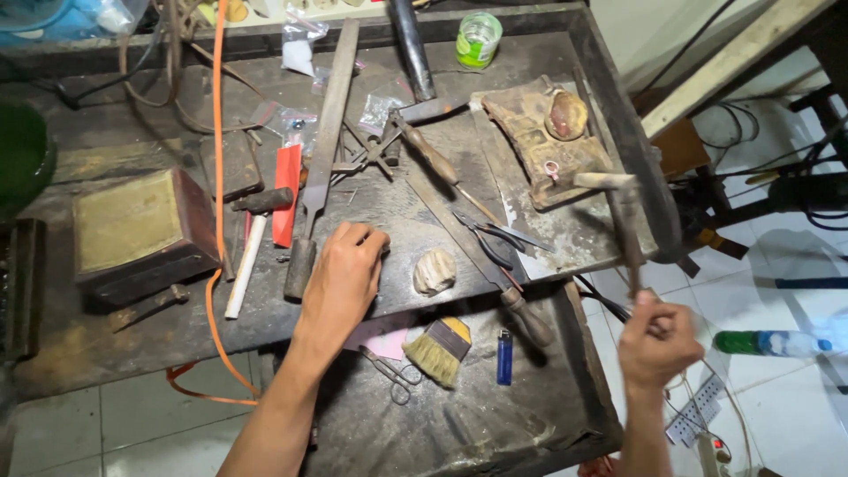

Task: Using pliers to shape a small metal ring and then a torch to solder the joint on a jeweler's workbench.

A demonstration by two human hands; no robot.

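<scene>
On the bench: dark, scuffed metal bench (530, 230) crowded with tools.
Left hand: left hand (346, 276) at centre, fingers curled down, knuckles resting on the top; whether it grips anything cannot be told.
Right hand: right hand (658, 340) at 4 o'clock, off the bench edge, fist closed round the handle of a small worn hammer (623, 212) held upright.
Near left hand: pale crumpled lump (435, 270) just beside at 3 o'clock; long grey metal file (320, 159) at 12 o'clock.
Below: yellow-handled bristle brush (439, 351), blue lighter (503, 356), small scissors (393, 374) at 6 o'clock.
</scene>
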